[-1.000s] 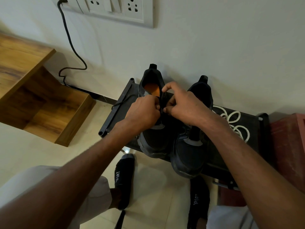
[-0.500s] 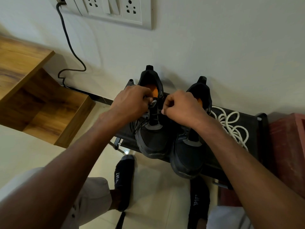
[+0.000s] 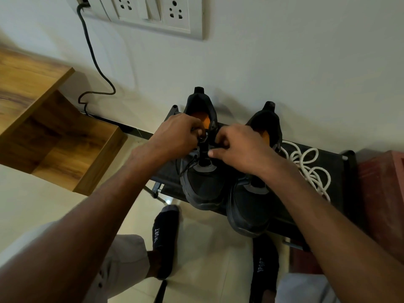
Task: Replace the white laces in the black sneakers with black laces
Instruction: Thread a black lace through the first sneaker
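Note:
Two black sneakers stand side by side on a low black rack (image 3: pixel 347 171) against the wall, toes toward me. Over the tongue of the left sneaker (image 3: pixel 202 186) my left hand (image 3: pixel 177 136) and my right hand (image 3: pixel 240 147) each pinch an end of the black lace (image 3: pixel 189 164) near the top eyelets. Loose black lace loops hang on that shoe's left side. The right sneaker (image 3: pixel 249 213) sits partly under my right forearm. The removed white laces (image 3: pixel 310 169) lie in a loose heap on the rack to the right.
A wooden shelf unit (image 3: pixel 43 132) stands at the left. A socket panel (image 3: pixel 153 14) with a black cable (image 3: pixel 96 62) is on the wall above. A red-brown box (image 3: pixel 384 193) is beside the rack on the right. My socked feet (image 3: pixel 164 239) rest on the tiled floor.
Both hands moved up from the shoe's middle to its top eyelets and drew a little apart, pulling the black lace; loose lace loops now show on the shoe's left side.

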Tool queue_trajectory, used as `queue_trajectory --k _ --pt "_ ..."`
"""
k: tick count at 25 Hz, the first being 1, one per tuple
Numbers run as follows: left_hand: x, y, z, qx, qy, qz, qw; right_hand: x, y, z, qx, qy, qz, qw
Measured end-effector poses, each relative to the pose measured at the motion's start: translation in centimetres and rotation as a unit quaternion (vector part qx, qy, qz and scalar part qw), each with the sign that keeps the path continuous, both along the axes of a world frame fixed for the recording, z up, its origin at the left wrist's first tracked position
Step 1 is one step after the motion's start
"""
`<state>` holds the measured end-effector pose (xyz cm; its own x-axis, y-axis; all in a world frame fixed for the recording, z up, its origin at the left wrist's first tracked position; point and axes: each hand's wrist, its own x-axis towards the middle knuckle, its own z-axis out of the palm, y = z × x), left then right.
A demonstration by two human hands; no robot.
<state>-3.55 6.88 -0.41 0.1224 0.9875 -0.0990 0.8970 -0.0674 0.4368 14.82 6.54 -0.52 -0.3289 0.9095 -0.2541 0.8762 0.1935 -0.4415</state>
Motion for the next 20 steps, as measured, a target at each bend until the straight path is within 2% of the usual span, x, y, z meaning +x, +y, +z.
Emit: queue_trajectory --k 1,3,4,5,6,7,8,9,10,11,12,13,14,15,18,19,20 --pt "0.0 0.0 0.0 -0.001 -0.002 0.000 1.000 -0.1 -0.1 -0.2 -0.007 -0.014 0.010 1.000" --pt "-0.1 -0.1 0.1 -0.005 0.001 -0.003 1.000 0.1 0.2 0.5 -0.010 0.060 -0.022 0.998" --pt "-0.2 -0.1 0.1 -0.008 0.004 -0.005 1.000 0.3 0.5 1.1 -0.017 0.151 -0.061 0.987" --pt "-0.3 -0.1 0.2 -0.013 0.003 -0.007 1.000 0.5 0.7 1.9 -0.033 0.286 -0.107 0.952" --pt "-0.4 0.0 0.2 -0.017 -0.003 -0.006 1.000 0.7 0.9 2.9 -0.057 0.448 -0.143 0.881" --pt "-0.4 0.0 0.2 -0.022 -0.008 -0.005 1.000 1.0 1.2 3.7 -0.096 0.586 -0.167 0.787" --pt "-0.4 0.0 0.3 -0.024 -0.010 -0.005 1.000 1.2 1.3 4.2 -0.143 0.672 -0.176 0.705" --pt "-0.4 0.0 0.4 -0.025 -0.010 -0.005 1.000 1.2 1.4 4.2 -0.176 0.697 -0.186 0.670" --pt "-0.4 0.0 0.3 -0.024 -0.010 -0.005 1.000 1.2 1.4 3.8 -0.185 0.661 -0.197 0.700" --pt "-0.4 0.0 0.3 -0.023 -0.009 -0.006 1.000 1.0 1.2 3.1 -0.165 0.560 -0.196 0.788" --pt "-0.4 0.1 0.2 -0.022 -0.007 -0.007 1.000 0.8 1.0 2.1 -0.120 0.399 -0.170 0.893" --pt "-0.3 0.1 0.1 -0.022 -0.003 -0.008 1.000 0.5 0.7 1.2 -0.071 0.230 -0.119 0.963" --pt "-0.3 0.0 0.1 -0.022 -0.001 -0.008 1.000 0.2 0.3 0.4 -0.041 0.103 -0.056 0.992" --pt "-0.3 0.0 0.1 -0.020 -0.001 -0.008 1.000 -0.1 0.0 -0.2 -0.031 0.032 -0.008 0.999" --pt "-0.2 -0.1 0.3 -0.010 0.002 -0.004 1.000 0.1 0.1 -0.3 -0.034 0.020 -0.002 0.999" --pt "-0.2 -0.2 0.3 -0.009 0.006 -0.004 1.000 0.4 0.3 -0.1 -0.043 0.038 -0.014 0.998" --pt "-0.3 -0.1 0.4 -0.012 0.008 -0.003 1.000 0.5 0.5 0.3 -0.061 0.097 -0.044 0.992"
